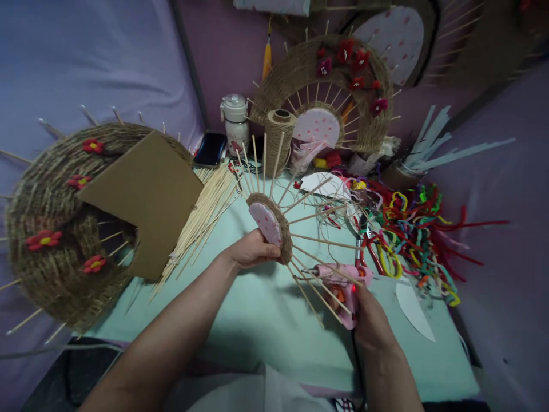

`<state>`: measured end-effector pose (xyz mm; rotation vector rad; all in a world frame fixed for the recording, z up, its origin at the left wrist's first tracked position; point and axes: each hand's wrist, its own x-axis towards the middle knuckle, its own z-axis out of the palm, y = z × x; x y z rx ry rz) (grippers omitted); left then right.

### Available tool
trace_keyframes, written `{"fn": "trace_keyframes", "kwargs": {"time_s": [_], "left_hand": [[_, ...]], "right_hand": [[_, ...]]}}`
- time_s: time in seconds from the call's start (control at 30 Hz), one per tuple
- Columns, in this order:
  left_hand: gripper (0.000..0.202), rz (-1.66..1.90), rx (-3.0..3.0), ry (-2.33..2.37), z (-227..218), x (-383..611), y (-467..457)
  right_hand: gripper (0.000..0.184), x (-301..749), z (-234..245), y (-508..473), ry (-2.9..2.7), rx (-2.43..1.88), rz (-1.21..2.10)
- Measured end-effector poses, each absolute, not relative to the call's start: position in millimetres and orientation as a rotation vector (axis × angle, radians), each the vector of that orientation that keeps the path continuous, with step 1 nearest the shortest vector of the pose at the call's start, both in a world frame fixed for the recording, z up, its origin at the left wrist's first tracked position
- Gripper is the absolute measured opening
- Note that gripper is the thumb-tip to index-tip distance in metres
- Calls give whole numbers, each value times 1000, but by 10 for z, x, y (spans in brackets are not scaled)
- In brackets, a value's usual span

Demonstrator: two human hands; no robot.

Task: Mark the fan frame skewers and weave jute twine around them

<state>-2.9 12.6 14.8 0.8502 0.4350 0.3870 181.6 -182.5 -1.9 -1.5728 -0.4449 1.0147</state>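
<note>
My left hand [251, 250] is closed on a small pink dotted disc [266, 222] rimmed with jute twine, with several wooden skewers fanning out from it like spokes. It holds the disc tilted above the pale green table [266, 320]. My right hand [369, 315] grips a pink hot glue gun [338, 280], whose nozzle points left toward the disc's lower spokes. A red light shows on the gun.
A large jute wheel with red flowers [55, 229] and a brown cardboard piece [146, 194] lie at left. Loose skewers [201, 217] are beside them. A twine spool [278, 137], white jar [235, 120], phone [210, 149] and second jute wheel [326, 86] stand behind. Coloured pipe cleaners [412, 234] pile at right.
</note>
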Motion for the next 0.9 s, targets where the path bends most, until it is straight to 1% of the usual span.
{"fn": "trace_keyframes", "kwargs": {"time_s": [0.07, 0.2, 0.3, 0.43, 0.7, 0.9], "left_hand": [[50, 360, 873, 410, 147, -32, 131], [50, 346, 871, 396, 143, -33, 130], [50, 340, 859, 387, 138, -35, 125], [47, 355, 849, 375, 138, -37, 120], [44, 356, 837, 339, 124, -35, 121], [46, 355, 840, 341, 138, -30, 118]], "right_hand": [[62, 1820, -22, -1832, -431, -1525, 1130], [60, 1843, -19, -1851, -437, -1495, 1187], [59, 1863, -19, -1857, -434, -1541, 1155], [63, 1854, -9, -1852, -394, -1589, 1071], [62, 1835, 17, -1844, -416, -1629, 1030], [58, 1870, -17, -1862, -402, -1640, 1028]]}}
